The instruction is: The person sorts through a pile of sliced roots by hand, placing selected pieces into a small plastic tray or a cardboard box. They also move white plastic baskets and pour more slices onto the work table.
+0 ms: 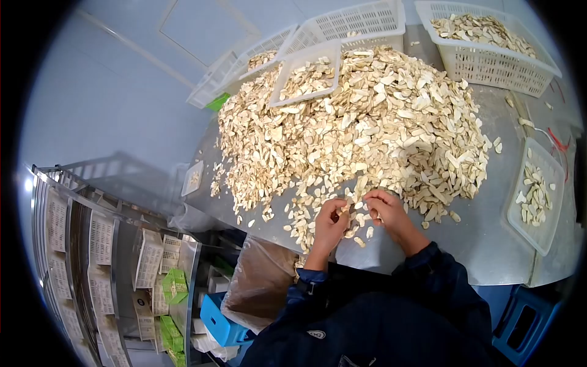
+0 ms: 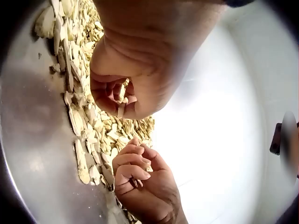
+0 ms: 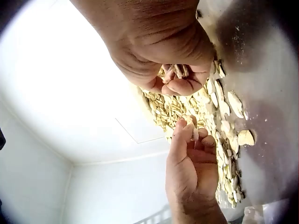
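Note:
A large heap of pale dried slices [image 1: 367, 128] covers much of a metal table [image 1: 471, 244]. At its near edge, my left hand [image 1: 330, 227] pinches a pale slice [image 3: 190, 122] between thumb and fingertips. My right hand [image 1: 394, 219] is beside it, a short distance to the right. Its fingers curl around a few small brownish slices [image 3: 180, 71], partly hidden in the palm. Loose slices [image 1: 299, 226] are scattered on the metal below and around both hands.
White perforated baskets [image 1: 501, 68] with slices stand along the back. A small clear tray [image 1: 309, 93] sits on the heap; another tray [image 1: 516, 223] with slices is at right. A bag-lined bin [image 1: 257, 278], blue stool [image 1: 223, 324] and metal rack [image 1: 116, 211] stand at the left.

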A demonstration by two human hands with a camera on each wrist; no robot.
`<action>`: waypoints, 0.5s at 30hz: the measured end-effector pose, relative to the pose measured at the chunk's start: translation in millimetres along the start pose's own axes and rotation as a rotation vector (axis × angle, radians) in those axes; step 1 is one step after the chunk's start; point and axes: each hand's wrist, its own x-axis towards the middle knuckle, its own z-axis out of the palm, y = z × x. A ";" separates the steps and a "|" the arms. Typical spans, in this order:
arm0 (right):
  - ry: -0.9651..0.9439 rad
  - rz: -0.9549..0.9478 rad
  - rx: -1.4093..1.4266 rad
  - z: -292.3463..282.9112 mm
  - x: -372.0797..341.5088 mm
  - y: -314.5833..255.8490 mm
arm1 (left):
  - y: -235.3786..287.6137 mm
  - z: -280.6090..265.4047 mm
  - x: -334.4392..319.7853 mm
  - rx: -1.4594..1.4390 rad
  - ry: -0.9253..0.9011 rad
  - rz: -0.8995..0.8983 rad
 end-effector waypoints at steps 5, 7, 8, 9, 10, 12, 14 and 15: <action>-0.037 -0.027 -0.027 -3.7 3.3 7.4 | 3.9 -3.9 -2.1 -0.150 -0.066 -0.172; -0.052 -0.028 -0.055 -5.4 4.9 11.6 | 15.7 -2.9 -2.9 -0.175 -0.097 -0.199; -0.059 -0.027 -0.076 -6.5 6.3 14.6 | 17.9 -1.3 -3.0 -0.196 -0.090 -0.197; -0.066 -0.025 -0.096 -6.4 6.6 15.1 | 19.3 0.8 -2.9 -0.216 -0.083 -0.195; -0.074 -0.038 -0.139 -6.2 6.6 15.3 | 21.4 2.2 -2.8 -0.236 -0.075 -0.194; -0.090 -0.063 -0.223 -3.8 5.6 14.2 | 28.9 1.5 -3.2 -0.230 -0.094 -0.202; -0.095 -0.083 -0.261 -1.1 1.2 10.6 | 34.8 2.5 -3.7 -0.244 -0.121 -0.203; -0.099 -0.093 -0.280 -0.3 -0.1 9.8 | 36.7 4.0 -4.1 -0.261 -0.137 -0.201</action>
